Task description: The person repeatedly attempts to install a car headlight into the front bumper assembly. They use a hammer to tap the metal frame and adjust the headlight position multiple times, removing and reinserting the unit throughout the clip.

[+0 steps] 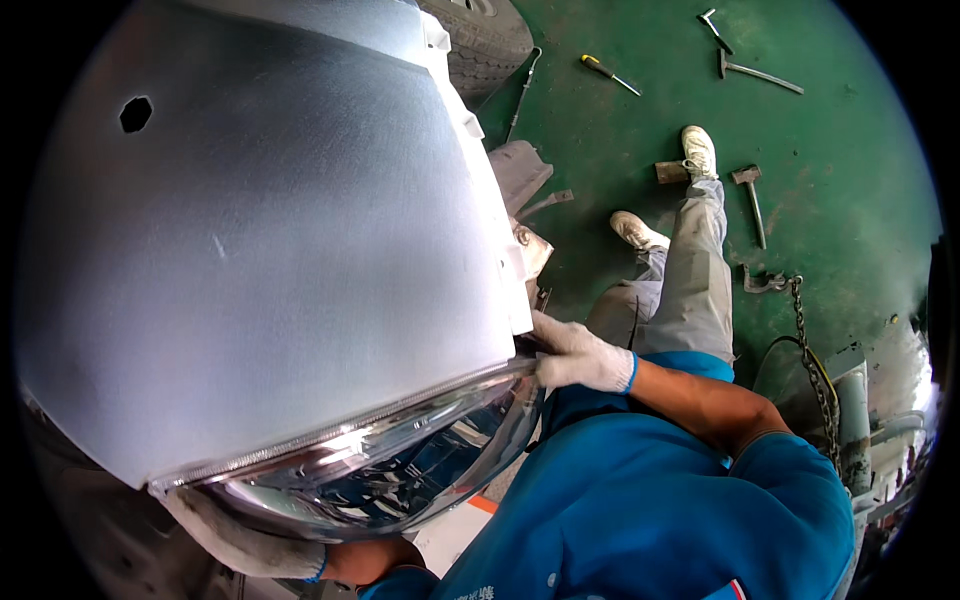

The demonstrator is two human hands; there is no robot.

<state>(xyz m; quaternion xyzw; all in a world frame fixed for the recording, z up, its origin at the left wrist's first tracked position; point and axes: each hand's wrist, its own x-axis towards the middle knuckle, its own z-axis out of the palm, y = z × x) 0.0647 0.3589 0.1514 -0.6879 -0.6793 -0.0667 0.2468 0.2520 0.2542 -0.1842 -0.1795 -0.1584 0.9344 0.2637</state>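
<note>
A car headlight [400,470] with a clear, glossy lens sits along the lower edge of a grey, primer-coloured fender panel [300,210]. My left hand [240,540], in a white knit glove, cups the headlight's left end from below; its fingertips are hidden by the panel corner. At the other end, my right hand [590,357], gloved alike, grips the headlight where it meets the panel's right edge. Some of its fingers are out of sight behind that edge.
A tyre [485,45] stands behind the panel. On the green floor lie a screwdriver [610,75], a hammer [750,205], a T-shaped tool [760,75] and a small wood block [672,172] by my foot. A chain with a hook [798,320] hangs at the right beside a metal post [853,415].
</note>
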